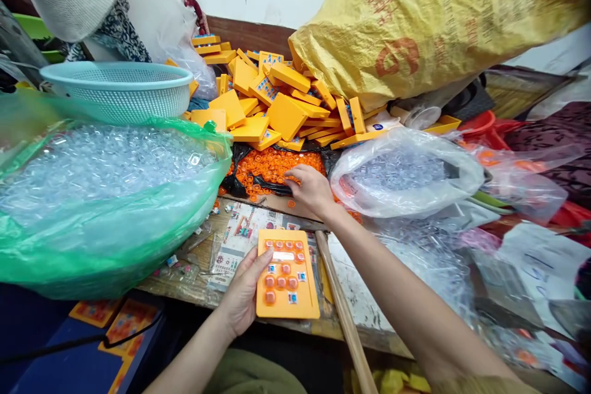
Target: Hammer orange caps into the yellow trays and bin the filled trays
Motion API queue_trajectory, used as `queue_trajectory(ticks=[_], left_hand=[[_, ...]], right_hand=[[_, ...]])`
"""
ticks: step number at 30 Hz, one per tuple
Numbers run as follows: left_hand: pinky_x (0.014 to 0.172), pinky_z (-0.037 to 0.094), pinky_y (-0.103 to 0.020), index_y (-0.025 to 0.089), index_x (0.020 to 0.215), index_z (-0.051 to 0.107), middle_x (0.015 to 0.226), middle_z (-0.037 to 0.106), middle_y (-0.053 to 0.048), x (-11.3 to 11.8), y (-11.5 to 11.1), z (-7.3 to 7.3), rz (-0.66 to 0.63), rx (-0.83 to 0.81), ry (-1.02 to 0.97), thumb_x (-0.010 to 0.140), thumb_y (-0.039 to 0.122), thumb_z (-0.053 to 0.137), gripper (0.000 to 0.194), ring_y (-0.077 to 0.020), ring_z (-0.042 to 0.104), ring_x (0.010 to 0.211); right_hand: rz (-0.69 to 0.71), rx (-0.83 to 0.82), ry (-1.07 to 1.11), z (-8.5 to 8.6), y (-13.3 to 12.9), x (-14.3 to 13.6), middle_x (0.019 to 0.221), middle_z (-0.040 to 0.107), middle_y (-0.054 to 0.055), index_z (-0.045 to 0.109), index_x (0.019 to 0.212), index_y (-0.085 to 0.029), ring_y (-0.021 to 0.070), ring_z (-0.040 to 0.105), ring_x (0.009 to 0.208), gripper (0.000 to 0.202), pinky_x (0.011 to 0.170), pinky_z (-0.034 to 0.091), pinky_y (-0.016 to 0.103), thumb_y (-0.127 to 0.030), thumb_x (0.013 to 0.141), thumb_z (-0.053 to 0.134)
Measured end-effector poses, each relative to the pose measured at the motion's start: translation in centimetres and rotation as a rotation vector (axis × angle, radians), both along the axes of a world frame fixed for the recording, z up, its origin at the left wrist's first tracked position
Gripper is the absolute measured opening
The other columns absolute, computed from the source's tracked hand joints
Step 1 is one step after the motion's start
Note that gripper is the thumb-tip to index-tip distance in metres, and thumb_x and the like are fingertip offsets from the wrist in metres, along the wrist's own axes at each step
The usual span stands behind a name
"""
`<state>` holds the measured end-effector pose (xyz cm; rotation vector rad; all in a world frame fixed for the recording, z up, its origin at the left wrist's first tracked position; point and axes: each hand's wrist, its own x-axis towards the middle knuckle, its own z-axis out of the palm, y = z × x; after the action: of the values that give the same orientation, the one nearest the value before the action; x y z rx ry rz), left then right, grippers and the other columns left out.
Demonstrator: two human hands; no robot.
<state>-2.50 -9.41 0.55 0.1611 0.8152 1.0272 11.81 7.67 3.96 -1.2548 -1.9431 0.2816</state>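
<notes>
My left hand (244,289) holds an orange panel (300,305) by its left side, thumb on its face. Clear domed caps over orange rings fill many of the panel's positions; a few small blue-and-white pieces (292,298) show uncovered. Beyond the panel, my right hand (309,189) reaches to the right part of a black plastic-lined tray (237,181) heaped with small orange rings (272,166). Its fingers are bent together at the edge of the heap; whatever lies between the fingertips is too small to make out.
Clear caps fill a green bag (115,215) at left and a white bag (397,197) at right. Behind are piled orange panels (286,117), a blue basket (120,77) and a large yellow sack (429,24). A wooden stick (344,314) crosses the table's front edge.
</notes>
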Motion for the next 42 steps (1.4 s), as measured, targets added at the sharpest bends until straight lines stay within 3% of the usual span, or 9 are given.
queue_trajectory(ticks=[5, 8, 10, 14, 17, 21, 28, 33, 42], left_hand=[[0.09, 0.053, -0.04, 0.015, 0.123, 0.053, 0.108, 0.071, -0.013, -0.3, 0.2, 0.0, -0.013, -0.065, -0.093, 0.084, 0.029, 0.063, 0.043, -0.0277, 0.069, 0.096], [0.092, 0.051, -0.042, 0.015, 0.127, 0.051, 0.109, 0.07, -0.013, -0.4, 0.3, 0.1, -0.032, -0.093, -0.159, 0.085, 0.028, 0.062, 0.045, -0.0286, 0.068, 0.099], [0.092, 0.051, -0.042, 0.016, 0.128, 0.05, 0.11, 0.07, -0.012, -0.4, 0.3, 0.1, -0.03, -0.09, -0.18, 0.084, 0.026, 0.063, 0.047, -0.0291, 0.067, 0.1], [0.092, 0.051, -0.042, 0.018, 0.126, 0.049, 0.111, 0.07, -0.011, -0.5, 0.0, -0.2, -0.002, -0.055, -0.195, 0.079, 0.021, 0.068, 0.051, -0.0295, 0.067, 0.1], [0.092, 0.051, -0.043, 0.017, 0.124, 0.051, 0.107, 0.071, -0.01, -0.6, -0.2, -0.4, -0.007, -0.039, -0.21, 0.076, 0.021, 0.071, 0.052, -0.0296, 0.068, 0.098], [0.091, 0.051, -0.043, 0.018, 0.118, 0.054, 0.1, 0.073, -0.007, -0.8, -0.3, -0.3, -0.022, 0.009, -0.175, 0.073, 0.018, 0.072, 0.048, -0.0277, 0.069, 0.095], [0.089, 0.052, -0.041, 0.018, 0.117, 0.054, 0.096, 0.073, -0.006, -0.8, -0.3, -0.4, -0.081, 0.055, -0.133, 0.066, 0.011, 0.074, 0.055, -0.0271, 0.069, 0.093], [0.085, 0.053, -0.04, 0.016, 0.119, 0.055, 0.096, 0.073, -0.008, -0.7, -0.3, -0.2, -0.1, 0.03, -0.094, 0.067, 0.016, 0.074, 0.055, -0.0271, 0.069, 0.091], [0.067, 0.053, -0.028, 0.017, 0.121, 0.055, 0.083, 0.074, -0.003, -0.7, -0.4, -0.4, -0.079, 0.083, -0.062, 0.069, 0.013, 0.073, 0.055, -0.0151, 0.067, 0.062]], right_hand=[[0.079, 0.178, 0.051, 5.4, -1.8, -7.6, 0.107, 0.064, 0.007, 0.066, 0.103, -0.02, 0.0171, 0.058, 0.103, 0.02, 0.091, 0.046, 0.032, -0.027, 0.092, 0.051], [0.436, 0.198, -0.314, 8.8, -2.7, -12.3, 0.116, 0.062, 0.004, 0.064, 0.109, -0.023, 0.0152, 0.055, 0.112, 0.027, 0.093, 0.043, 0.031, -0.021, 0.097, 0.04], [0.571, 0.15, -0.479, 9.5, -2.8, -15.1, 0.111, 0.066, 0.003, 0.066, 0.104, -0.023, 0.0176, 0.059, 0.105, 0.018, 0.082, 0.047, 0.029, -0.025, 0.092, 0.053], [0.633, 0.042, -0.651, 8.0, -2.4, -18.5, 0.1, 0.07, 0.007, 0.069, 0.094, -0.017, 0.0228, 0.066, 0.089, 0.022, 0.064, 0.05, 0.029, -0.029, 0.076, 0.073], [0.643, 0.058, -0.672, 7.2, -2.5, -18.8, 0.104, 0.069, 0.007, 0.068, 0.093, -0.017, 0.0221, 0.065, 0.094, 0.012, 0.067, 0.049, 0.03, -0.016, 0.085, 0.06], [0.616, 0.096, -0.641, 7.2, -2.9, -18.1, 0.108, 0.067, 0.005, 0.064, 0.106, -0.02, 0.0217, 0.062, 0.101, 0.028, 0.074, 0.047, 0.032, -0.007, 0.09, 0.045], [0.635, 0.065, -0.599, 6.2, -3.5, -19.1, 0.111, 0.066, 0.007, 0.068, 0.1, -0.021, 0.0262, 0.062, 0.098, 0.02, 0.072, 0.047, 0.036, -0.033, 0.089, 0.057], [0.639, 0.06, -0.464, 5.9, -4.0, -19.6, 0.107, 0.069, 0.004, 0.07, 0.1, -0.023, 0.025, 0.059, 0.105, 0.021, 0.082, 0.043, 0.037, -0.014, 0.087, 0.055], [0.549, -0.147, -0.053, 5.8, -3.2, -19.2, 0.104, 0.073, -0.003, 0.069, 0.108, -0.028, 0.0145, 0.065, 0.1, 0.022, 0.077, 0.047, 0.022, -0.024, 0.088, 0.06]])
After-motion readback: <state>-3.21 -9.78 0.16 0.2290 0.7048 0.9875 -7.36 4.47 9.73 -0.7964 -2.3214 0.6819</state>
